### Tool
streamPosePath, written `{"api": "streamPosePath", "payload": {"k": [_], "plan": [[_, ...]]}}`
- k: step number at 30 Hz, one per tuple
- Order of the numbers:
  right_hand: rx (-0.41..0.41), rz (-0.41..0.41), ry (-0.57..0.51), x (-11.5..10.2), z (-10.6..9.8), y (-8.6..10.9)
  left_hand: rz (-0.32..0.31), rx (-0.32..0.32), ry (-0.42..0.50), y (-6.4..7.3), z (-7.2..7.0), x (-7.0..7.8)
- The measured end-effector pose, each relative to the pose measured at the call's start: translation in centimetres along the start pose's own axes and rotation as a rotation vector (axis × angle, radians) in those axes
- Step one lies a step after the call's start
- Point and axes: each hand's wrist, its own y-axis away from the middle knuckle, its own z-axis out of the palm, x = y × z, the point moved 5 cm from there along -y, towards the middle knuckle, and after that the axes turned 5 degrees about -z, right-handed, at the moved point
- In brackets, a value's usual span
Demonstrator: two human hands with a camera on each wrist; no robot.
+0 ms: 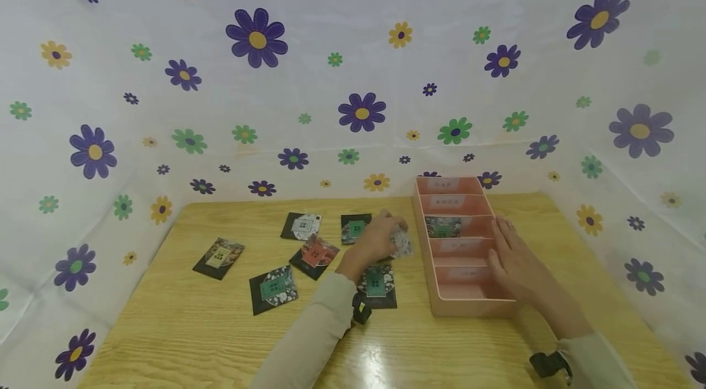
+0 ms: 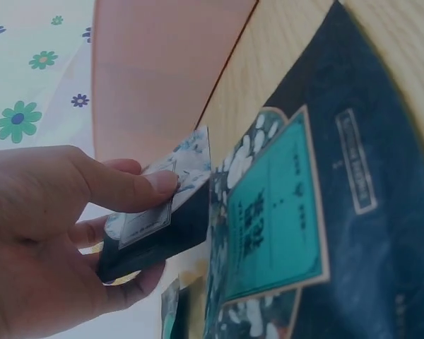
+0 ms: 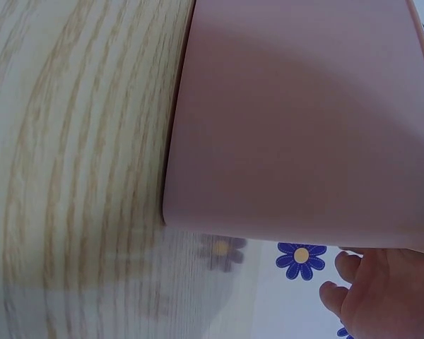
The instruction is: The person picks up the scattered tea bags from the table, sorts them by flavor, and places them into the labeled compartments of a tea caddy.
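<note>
My left hand (image 1: 375,241) pinches a small dark packet (image 2: 191,227) with a pale grey label between thumb and fingers. The packet is tilted, just left of the pink divided box (image 1: 474,308). Below that wrist lies a packet with a teal label (image 1: 377,300), large in the left wrist view and partly covered in the head view. Along the box's right wall rests my right hand (image 1: 515,263), fingers extended and thumb near the rim. One green-labelled packet (image 1: 444,227) lies in the box's middle compartment. A second green-labelled packet (image 1: 355,230) is behind the left hand.
On the wooden table (image 1: 182,328), to the left, lie packets with a yellow label (image 1: 222,256), a white label (image 1: 303,226), a red label (image 1: 313,257) and a teal label (image 1: 276,288). The box compartments bear pale tags. A flower-patterned sheet (image 1: 314,89) surrounds the table's back and sides.
</note>
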Motion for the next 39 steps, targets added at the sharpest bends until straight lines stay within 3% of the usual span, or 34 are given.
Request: {"api": "streamPosePath", "payload": {"k": [7,18,23,33,39], "plan": [[0.023,-0.012,0.001,-0.2,-0.1,0.1,0.000,0.055,0.067,0.8,-1.0,-0.2],[-0.038,0.028,-0.001,-0.6,-0.2,0.3,-0.047,0.104,0.193,2.8,-2.2,-1.1],[-0.033,0.034,0.005,-0.6,-0.3,0.2,-0.058,0.136,0.313,3.8,-3.0,-1.3],[-0.037,0.035,0.041,0.0,0.0,-0.4,-0.026,0.170,0.446,6.0,-4.3,-2.2],[-0.031,0.027,0.029,0.0,0.0,-0.1,0.010,0.223,0.467,7.0,-5.0,-1.9]]}}
